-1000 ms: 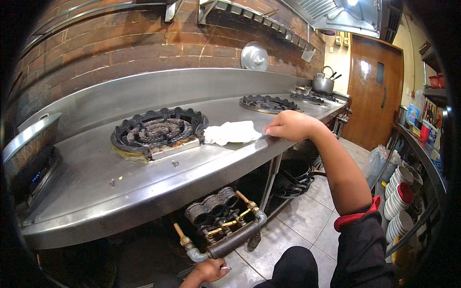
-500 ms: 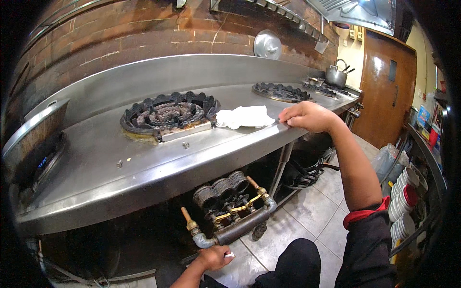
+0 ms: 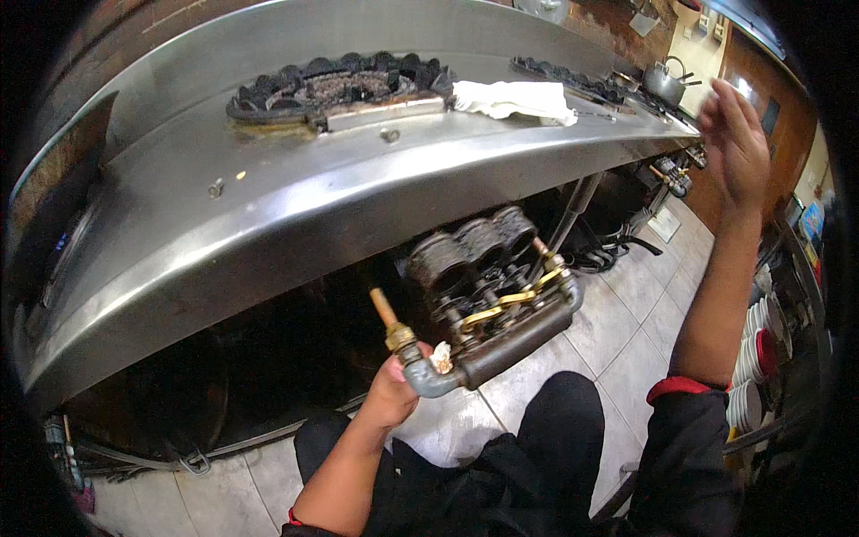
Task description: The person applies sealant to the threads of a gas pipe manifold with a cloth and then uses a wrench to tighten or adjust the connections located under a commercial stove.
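A long steel counter [image 3: 304,174] runs above a pale tiled floor [image 3: 631,358]. Valved pipework [image 3: 519,345] under its front edge stands in the way, its grey elbow [image 3: 431,381] hiding part of the left hand [image 3: 391,394]. On top sits a black burner [image 3: 349,89] (a pot [image 3: 664,87] stands farther off). The right hand [image 3: 738,148] is raised, fingers loose, holding nothing. A white cloth [image 3: 510,98] lies beside the burner; a stained white scrap [image 3: 441,357] shows by the left hand, whose grip I cannot tell.

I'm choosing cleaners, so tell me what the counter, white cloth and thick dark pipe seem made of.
Counter: likely stainless steel, smooth and shiny, showing bright streaked reflections. White cloth: probably soft fabric, matte, judging by its loose folds. Pipe: metal, perhaps iron, given its dull, dark brown sheen.
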`<act>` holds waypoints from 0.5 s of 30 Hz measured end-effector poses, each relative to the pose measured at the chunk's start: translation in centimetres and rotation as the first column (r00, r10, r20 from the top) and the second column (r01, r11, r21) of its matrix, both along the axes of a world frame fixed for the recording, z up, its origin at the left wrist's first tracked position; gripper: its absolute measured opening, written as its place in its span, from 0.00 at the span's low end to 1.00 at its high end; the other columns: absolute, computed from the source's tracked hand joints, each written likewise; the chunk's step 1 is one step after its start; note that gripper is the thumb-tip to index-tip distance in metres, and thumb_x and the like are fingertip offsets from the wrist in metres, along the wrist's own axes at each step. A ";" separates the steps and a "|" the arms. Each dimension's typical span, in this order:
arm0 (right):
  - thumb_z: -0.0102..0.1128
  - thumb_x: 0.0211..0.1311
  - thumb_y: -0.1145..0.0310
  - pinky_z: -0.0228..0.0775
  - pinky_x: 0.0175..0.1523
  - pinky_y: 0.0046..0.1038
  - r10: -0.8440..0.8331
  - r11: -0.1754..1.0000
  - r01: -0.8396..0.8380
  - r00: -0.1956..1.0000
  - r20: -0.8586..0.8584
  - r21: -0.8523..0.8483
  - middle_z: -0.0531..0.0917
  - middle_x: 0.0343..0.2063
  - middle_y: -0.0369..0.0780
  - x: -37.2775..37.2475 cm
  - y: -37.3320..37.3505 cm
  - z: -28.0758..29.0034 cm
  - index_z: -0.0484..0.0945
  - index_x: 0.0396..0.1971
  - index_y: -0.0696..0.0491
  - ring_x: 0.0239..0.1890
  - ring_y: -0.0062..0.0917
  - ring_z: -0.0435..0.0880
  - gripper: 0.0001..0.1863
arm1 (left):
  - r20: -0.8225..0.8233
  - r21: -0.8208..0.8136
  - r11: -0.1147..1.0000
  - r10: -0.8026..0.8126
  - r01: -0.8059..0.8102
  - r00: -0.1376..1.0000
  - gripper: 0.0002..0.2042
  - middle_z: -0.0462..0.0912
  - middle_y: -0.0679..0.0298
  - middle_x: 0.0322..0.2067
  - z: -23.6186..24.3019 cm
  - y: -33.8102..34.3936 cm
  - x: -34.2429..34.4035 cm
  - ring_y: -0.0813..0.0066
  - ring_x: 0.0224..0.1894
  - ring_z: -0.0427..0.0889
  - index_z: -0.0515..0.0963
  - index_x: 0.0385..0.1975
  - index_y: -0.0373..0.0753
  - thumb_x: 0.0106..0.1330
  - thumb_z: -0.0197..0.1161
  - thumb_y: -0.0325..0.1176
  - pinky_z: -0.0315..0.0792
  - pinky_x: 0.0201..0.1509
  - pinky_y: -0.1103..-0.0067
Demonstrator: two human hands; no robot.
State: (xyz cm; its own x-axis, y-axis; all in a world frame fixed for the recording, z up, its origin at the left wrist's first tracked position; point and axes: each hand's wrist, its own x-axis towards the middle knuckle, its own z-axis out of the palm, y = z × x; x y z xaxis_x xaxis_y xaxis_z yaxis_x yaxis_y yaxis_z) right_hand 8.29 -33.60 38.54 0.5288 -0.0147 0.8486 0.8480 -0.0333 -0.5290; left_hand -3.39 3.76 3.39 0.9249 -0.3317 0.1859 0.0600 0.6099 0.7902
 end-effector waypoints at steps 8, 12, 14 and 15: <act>0.61 0.57 0.70 0.65 0.21 0.17 -0.201 0.948 0.000 0.772 -0.603 -0.317 0.76 0.19 0.34 -8.6 1.0 -14.0 0.76 0.42 0.58 0.18 0.15 0.73 0.14 | -0.226 0.056 0.995 0.098 -0.088 0.969 0.13 0.80 0.65 0.39 0.9 1.0 0.8 0.80 0.34 0.76 0.70 0.52 0.33 0.68 0.52 0.24 0.73 0.41 0.81; 0.61 0.58 0.70 0.62 0.22 0.17 -0.062 0.954 -0.169 0.694 -0.717 -0.247 0.75 0.21 0.33 -6.4 3.5 -19.9 0.75 0.37 0.57 0.20 0.15 0.71 0.09 | -0.095 0.159 0.986 0.056 -0.041 0.994 0.12 0.79 0.66 0.41 0.5 2.3 0.7 0.77 0.38 0.78 0.73 0.50 0.36 0.69 0.54 0.29 0.74 0.46 0.78; 0.60 0.59 0.70 0.63 0.24 0.15 0.078 0.976 -0.204 0.653 -0.754 -0.075 0.77 0.23 0.33 -4.8 4.7 -21.9 0.77 0.37 0.56 0.21 0.13 0.72 0.08 | -0.122 0.192 0.978 0.105 -0.081 0.987 0.14 0.79 0.64 0.43 0.6 3.5 0.8 0.74 0.43 0.79 0.73 0.50 0.36 0.67 0.59 0.32 0.72 0.51 0.77; 0.60 0.60 0.71 0.64 0.25 0.14 0.088 0.982 -0.185 0.583 -0.808 -0.027 0.78 0.24 0.34 -3.9 5.2 -22.7 0.77 0.37 0.56 0.22 0.13 0.73 0.08 | -0.105 0.501 0.851 0.242 -0.159 0.965 0.17 0.79 0.61 0.45 0.7 4.0 1.1 0.71 0.46 0.78 0.73 0.51 0.35 0.65 0.60 0.35 0.72 0.54 0.76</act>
